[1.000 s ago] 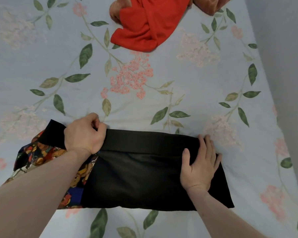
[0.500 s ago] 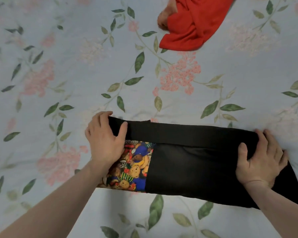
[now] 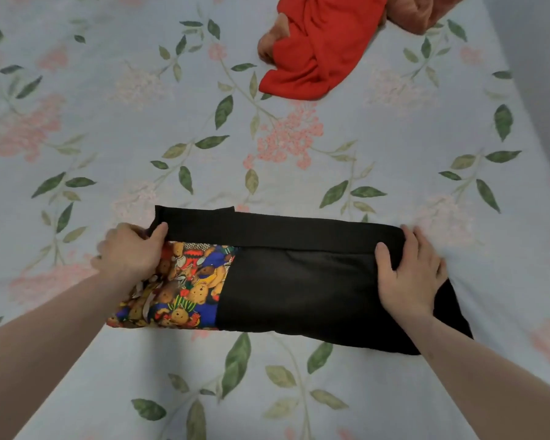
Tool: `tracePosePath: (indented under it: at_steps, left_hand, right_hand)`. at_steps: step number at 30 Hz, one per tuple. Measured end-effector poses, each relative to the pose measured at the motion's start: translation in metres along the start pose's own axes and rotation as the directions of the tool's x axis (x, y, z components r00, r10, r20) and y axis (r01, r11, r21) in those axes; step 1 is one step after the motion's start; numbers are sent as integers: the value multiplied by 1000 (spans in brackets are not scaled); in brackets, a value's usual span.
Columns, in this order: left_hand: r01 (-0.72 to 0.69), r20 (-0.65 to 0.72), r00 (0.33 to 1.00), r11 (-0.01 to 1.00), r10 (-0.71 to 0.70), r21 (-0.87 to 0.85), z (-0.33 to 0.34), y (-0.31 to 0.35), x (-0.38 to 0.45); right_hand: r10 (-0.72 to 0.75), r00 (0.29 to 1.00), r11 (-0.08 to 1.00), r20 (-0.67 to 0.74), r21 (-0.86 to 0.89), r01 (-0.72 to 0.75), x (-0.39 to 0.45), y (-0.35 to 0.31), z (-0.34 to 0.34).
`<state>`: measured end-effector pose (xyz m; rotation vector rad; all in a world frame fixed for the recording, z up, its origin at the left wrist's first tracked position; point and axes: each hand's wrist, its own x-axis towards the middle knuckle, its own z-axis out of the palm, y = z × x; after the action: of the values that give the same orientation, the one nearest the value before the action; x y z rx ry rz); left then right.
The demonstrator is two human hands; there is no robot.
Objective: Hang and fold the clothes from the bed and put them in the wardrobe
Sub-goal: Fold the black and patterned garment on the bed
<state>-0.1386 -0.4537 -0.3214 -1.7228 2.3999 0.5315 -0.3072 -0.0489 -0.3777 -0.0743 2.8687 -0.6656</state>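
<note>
A folded black garment (image 3: 299,290) with a bright teddy-bear print panel (image 3: 185,287) lies across the near part of the bed. A black band (image 3: 280,231) runs along its far edge. My left hand (image 3: 131,252) grips the left end of the garment, thumb over the band and fingers curled under the edge. My right hand (image 3: 408,271) grips the right end, fingers wrapped over the band's corner and thumb on the black cloth.
The bed sheet (image 3: 108,122) is pale blue with pink flowers and green leaves. A crumpled red garment (image 3: 318,49) and an orange-brown one (image 3: 419,11) lie at the far side. A grey wall (image 3: 540,74) borders the bed on the right.
My left hand shifted from lying on top of the band to gripping the garment's left end. The view swung left and back. The right hand stays on the right end.
</note>
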Motion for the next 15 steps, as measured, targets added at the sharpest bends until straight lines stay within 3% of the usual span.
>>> tracePosePath:
  at_steps: [2, 3, 5, 7, 9, 12, 15]
  left_hand:
    - [-251, -208, 940, 962, 269, 109, -4, 20, -30]
    - [-418, -210, 878, 902, 431, 105, -6, 34, -53]
    - [-649, -107, 752, 759, 650, 46, -3, 62, -105]
    - [-750, 17, 661, 661, 750, -2, 10, 84, -144]
    - [-783, 130, 617, 622, 776, 5, 26, 105, -170]
    - [-723, 319, 671, 685, 669, 86, 54, 118, -176]
    - [-690, 431, 686, 713, 586, 129, 71, 125, -171]
  right_hand:
    - [-26, 996, 999, 88, 47, 22, 6, 9, -24]
    - [-19, 993, 994, 118, 108, 6, 8, 18, -38]
    - [74, 985, 961, 157, 253, -113, 7, 37, -67]
    - [220, 946, 888, 238, 353, -295, 2, 48, -85]
    - [297, 891, 816, 343, 395, -423, -2, 52, -97]
    - [308, 814, 721, 492, 437, -537, 1, 51, -108]
    - [258, 784, 698, 565, 452, -555, 5, 50, -114]
